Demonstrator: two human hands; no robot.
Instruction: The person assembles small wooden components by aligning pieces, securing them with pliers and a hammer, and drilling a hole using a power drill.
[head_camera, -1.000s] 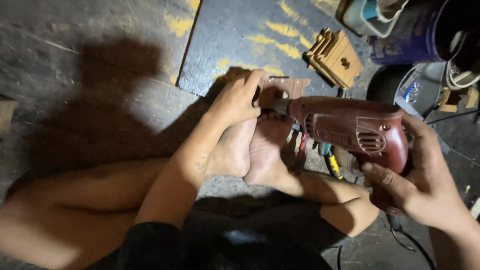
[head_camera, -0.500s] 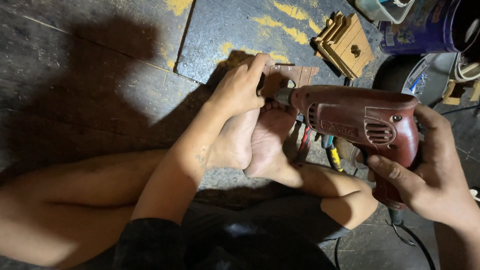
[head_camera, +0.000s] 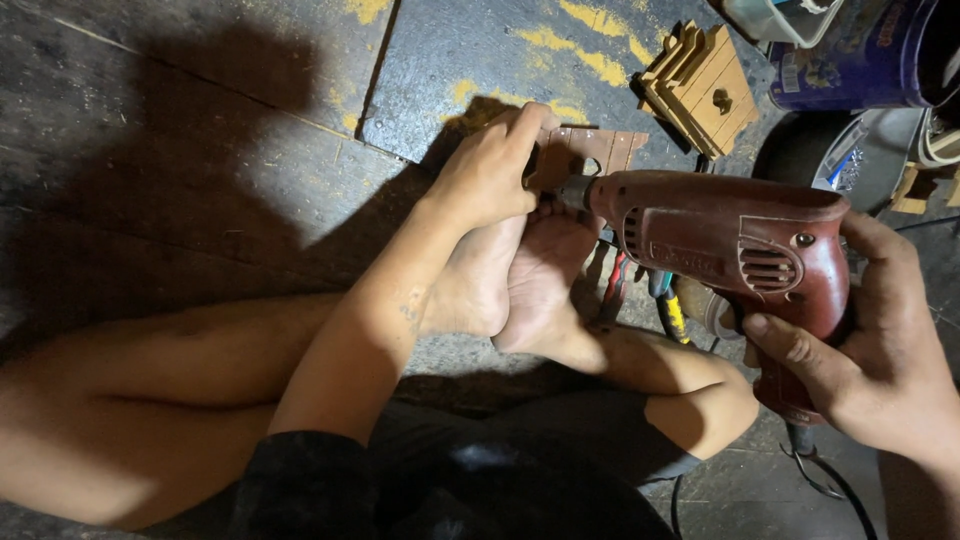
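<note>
Pretty cramped around the drill (head_camera: 735, 250). Left hand (head_camera: 490, 175) pressed on the small wooden piece (head_camera: 590, 152), bare feet (head_camera: 510, 280) jammed right under the chuck, so no way in from below. Right hand (head_camera: 880, 360) wrapped round the grip, cord trailing off beneath it. Pliers and screwdrivers (head_camera: 640, 295) wedged between feet and drill body. Stack of wooden blocks (head_camera: 705, 85) and a blue tin (head_camera: 865, 60) crowding the top right. Open floor (head_camera: 200, 150) all along the left, plenty of room there, plus the dark slab (head_camera: 470, 60) above the left hand.
</note>
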